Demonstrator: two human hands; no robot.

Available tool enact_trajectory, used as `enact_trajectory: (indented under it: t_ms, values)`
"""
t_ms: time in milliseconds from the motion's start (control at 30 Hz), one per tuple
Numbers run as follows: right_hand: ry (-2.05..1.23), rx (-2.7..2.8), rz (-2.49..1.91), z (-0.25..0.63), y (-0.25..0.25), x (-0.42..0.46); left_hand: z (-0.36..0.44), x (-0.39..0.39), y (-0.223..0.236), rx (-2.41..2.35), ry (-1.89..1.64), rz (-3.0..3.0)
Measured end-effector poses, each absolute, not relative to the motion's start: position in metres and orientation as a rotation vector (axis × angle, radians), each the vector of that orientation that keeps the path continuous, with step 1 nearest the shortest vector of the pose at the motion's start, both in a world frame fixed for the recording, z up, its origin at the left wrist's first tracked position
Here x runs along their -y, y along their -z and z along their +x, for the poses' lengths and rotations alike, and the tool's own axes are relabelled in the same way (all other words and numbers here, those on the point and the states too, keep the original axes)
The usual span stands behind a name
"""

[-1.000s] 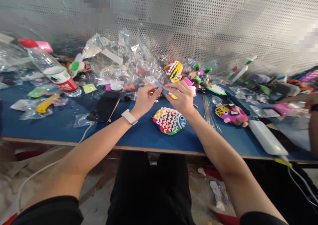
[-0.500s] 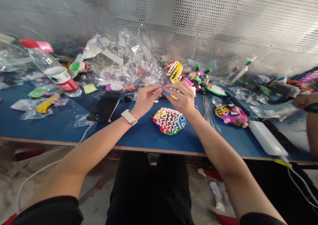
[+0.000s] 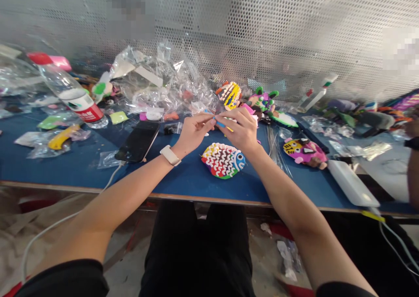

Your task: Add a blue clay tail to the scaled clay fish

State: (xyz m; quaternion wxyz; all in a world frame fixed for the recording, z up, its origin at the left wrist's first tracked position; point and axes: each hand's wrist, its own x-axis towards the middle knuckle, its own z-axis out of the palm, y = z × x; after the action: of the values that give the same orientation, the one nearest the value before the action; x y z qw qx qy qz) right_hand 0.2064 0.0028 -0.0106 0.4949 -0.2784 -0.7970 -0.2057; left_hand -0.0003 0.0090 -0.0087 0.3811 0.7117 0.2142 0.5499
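Observation:
My left hand [image 3: 193,130] and my right hand [image 3: 239,129] meet above the blue table [image 3: 78,168], fingertips almost touching. The right hand pinches a thin blue and yellow tool [image 3: 223,125]. Its tip reaches the pinched fingers of my left hand, where a tiny blue bit shows. Below the hands a colourful clay fish [image 3: 223,159] with white wavy scales and a blue head lies flat on the table. A white band sits on my left wrist.
A black phone [image 3: 138,140] with a white cable lies left of the fish. Crumpled clear bags [image 3: 157,85], a plastic bottle [image 3: 70,91], other clay figures [image 3: 304,150] and a white power bank [image 3: 352,182] crowd the table. Another person's arm [image 3: 413,166] shows at the right edge.
My hands have stayed together and shifted only slightly. At the right edge the other person's hand has drawn back, and the pink thing it held there is gone from view.

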Motion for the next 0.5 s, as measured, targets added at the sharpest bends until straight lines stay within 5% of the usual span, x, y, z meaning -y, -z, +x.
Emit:
enact_trajectory:
  t_ms: [500]
  values:
    - [0.507,1.962,-0.659,0.2083,0.0119,0.0000,-0.0013,-0.0098,0.0098,-0.609,-1.285,1.891]
